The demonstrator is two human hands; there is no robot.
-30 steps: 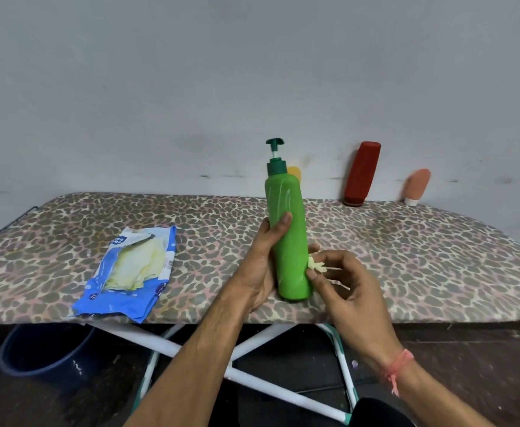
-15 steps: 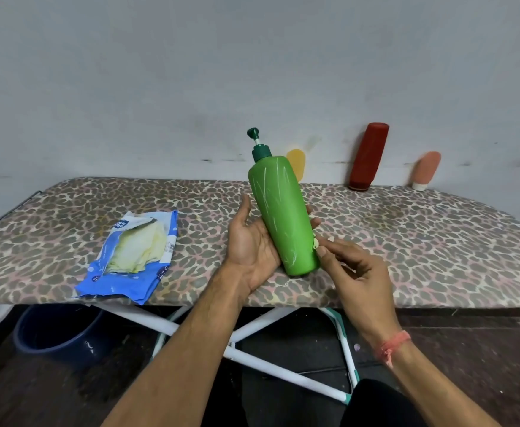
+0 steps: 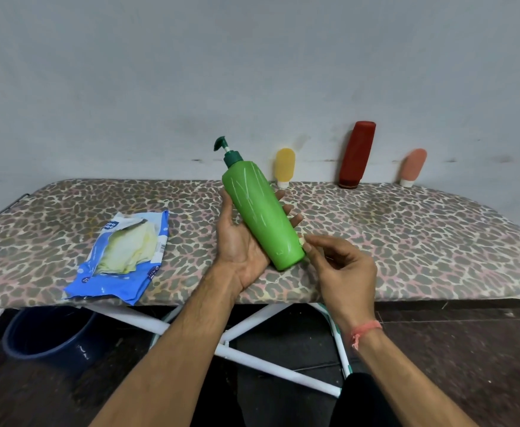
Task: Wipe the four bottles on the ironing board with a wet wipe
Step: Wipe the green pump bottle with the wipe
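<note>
A green pump bottle (image 3: 260, 212) lies tilted across my left hand (image 3: 242, 241), pump end pointing up and left; the palm cradles it and fingertips show past its right side. My right hand (image 3: 339, 266) pinches a small pale wet wipe (image 3: 300, 240) against the bottle's lower right side near its base. Against the wall lean a yellow bottle (image 3: 285, 166), a tall dark red bottle (image 3: 356, 154) and a small pink bottle (image 3: 413, 167), all on the leopard-print ironing board (image 3: 406, 235).
A torn blue wet-wipe pack (image 3: 123, 257) lies on the board's left part near the front edge. Under the board are white crossed legs (image 3: 252, 359) and a dark blue bucket (image 3: 52, 337) on the floor at left.
The green bottle went from upright on the board to lifted and tilted left in my left palm. My right hand stayed at its base with the wipe.
</note>
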